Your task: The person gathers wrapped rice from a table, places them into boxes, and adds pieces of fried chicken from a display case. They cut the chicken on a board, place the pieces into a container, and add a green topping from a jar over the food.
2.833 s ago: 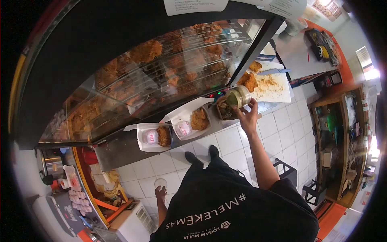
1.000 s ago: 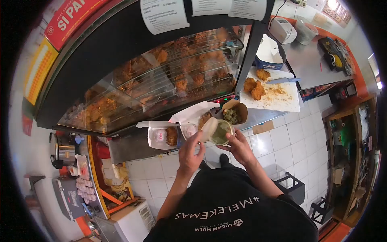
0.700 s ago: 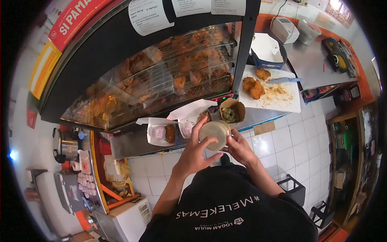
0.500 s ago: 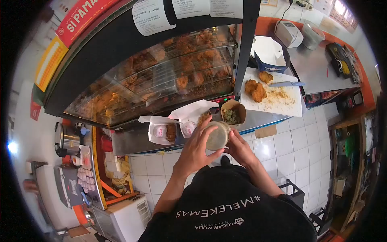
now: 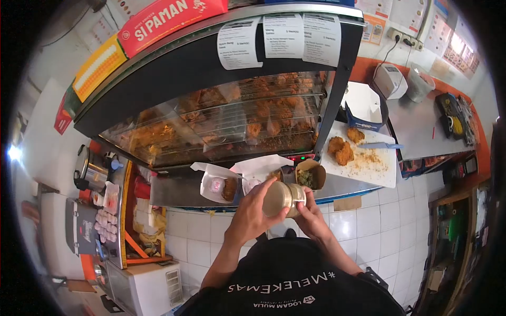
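Observation:
Both my hands hold a small clear jar of green sauce in front of my chest. My left hand presses on its round lid, and my right hand grips the jar's body from the right. Just beyond the jar, on the steel ledge, stand two open white boxes with fried chicken and a brown paper box with green sauce on food.
A glass warming cabinet full of fried chicken rises behind the ledge. To the right lies a white cutting board with chicken pieces, crumbs and a knife. A steel counter stands far right; a rice cooker far left.
My right hand brought the open jar back from the brown box. My left hand came up with the lid and set it on the jar; both hands now hold it closer.

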Demonstrator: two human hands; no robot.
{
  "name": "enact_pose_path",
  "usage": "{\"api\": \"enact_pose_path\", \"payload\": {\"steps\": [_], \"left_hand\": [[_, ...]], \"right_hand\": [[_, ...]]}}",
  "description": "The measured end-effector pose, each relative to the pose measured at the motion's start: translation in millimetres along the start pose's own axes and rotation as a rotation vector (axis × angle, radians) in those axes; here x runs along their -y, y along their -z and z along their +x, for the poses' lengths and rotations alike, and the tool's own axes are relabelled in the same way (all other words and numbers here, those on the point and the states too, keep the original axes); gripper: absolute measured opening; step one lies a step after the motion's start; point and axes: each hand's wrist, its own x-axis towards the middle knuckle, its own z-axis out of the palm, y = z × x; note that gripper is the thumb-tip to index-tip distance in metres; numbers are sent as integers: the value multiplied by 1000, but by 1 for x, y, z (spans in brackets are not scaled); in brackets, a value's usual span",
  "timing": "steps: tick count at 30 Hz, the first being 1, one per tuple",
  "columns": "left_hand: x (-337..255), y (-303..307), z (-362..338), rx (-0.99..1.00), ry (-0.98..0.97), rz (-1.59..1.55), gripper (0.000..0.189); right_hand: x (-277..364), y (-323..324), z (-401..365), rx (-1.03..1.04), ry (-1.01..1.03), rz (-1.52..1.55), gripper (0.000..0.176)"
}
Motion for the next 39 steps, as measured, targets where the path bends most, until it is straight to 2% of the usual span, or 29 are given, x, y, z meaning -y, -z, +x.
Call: {"api": "enact_pose_path", "payload": {"steps": [2, 3, 6, 9, 12, 13, 16, 18, 20, 24, 25, 27, 30, 33, 36, 39], "left_hand": [[-3, 5, 0, -20, -4, -13, 80], [-5, 8, 0, -27, -7, -18, 78], [-14, 18, 0, 77, 264, -121, 76], [-11, 23, -3, 84, 222, -103, 78], [4, 27, -1, 65, -33, -185, 82], [-9, 34, -1, 104, 67, -225, 83], [-3, 34, 1, 177, -102, -98, 86], [-6, 39, 2, 226, -32, -139, 89], [-11, 44, 7, 311, -60, -140, 88], [-4, 35, 10, 432, -160, -174, 82], [-3, 35, 12, 469, -207, -178, 81], [-6, 37, 16, 577, -225, -269, 81], [0, 36, 15, 618, -399, -62, 95], [-4, 27, 4, 310, -220, -176, 121], [4, 10, -10, 206, -10, -331, 141], [22, -21, -20, 74, 13, -342, 141]], "right_hand": [[2, -8, 2, 25, 78, -67, 65], [1, -4, 3, 24, 65, -92, 80], [3, -7, 3, 140, 158, -347, 85], [2, -13, 3, 145, 209, -381, 89], [9, -14, 5, 155, 211, -461, 85], [13, -14, 8, 159, 208, -490, 83], [15, -10, 7, 135, 53, -270, 75], [14, -9, 5, 146, 27, -286, 70], [21, -11, 6, 123, -148, -133, 69], [9, -2, 10, -1, -455, 17, 77], [7, 7, 14, 145, -557, 26, 84], [3, 12, 13, 185, -655, 95, 84], [0, 13, 7, 181, -679, 130, 87], [9, 9, 11, 128, -582, 128, 88], [19, 8, 11, 130, -505, 127, 82], [6, 13, 10, -140, -426, -118, 75]]}}
